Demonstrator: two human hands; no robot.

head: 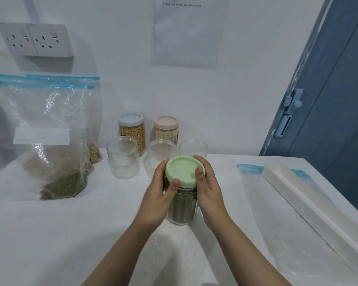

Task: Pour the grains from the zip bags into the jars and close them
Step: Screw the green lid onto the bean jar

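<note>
1. Jar of green grains (182, 207): clear glass, standing upright on the white table (50, 234) near its middle; about filled with dark green grains
2. Green lid (184, 171): pale green, round, seated on the mouth of that jar
3. Left hand (159, 195): fingers curled round the left side of the jar and lid rim, thumb tip on the lid's front edge
4. Right hand (207, 190): fingers curled round the right side of the lid, thumb lying on its top; both hands grip the same jar
5. Zip bags (41, 137): clear with blue seals, standing at the table's left against the wall; the front one holds green grains in its bottom, one behind shows yellow-brown grains
6. Empty jars, lidless: left one (123, 157), middle one (160, 155), right one (193, 148), in a row just behind the hands
7. Blue-lidded jar (131, 133) of yellow grains and pink-lidded jar (166, 130) of pale grains, closed, at the wall behind the row
8. Flat empty zip bag (277, 213) at the table's right, with a long white box (318, 215) lying across it up to the right edge
9. Open room: bare tabletop to the front left, between the standing bags and the forearms
10. Background: double wall socket (35, 40), printed sheet (189, 32), blue door (335, 96) beyond the table's right edge
</note>
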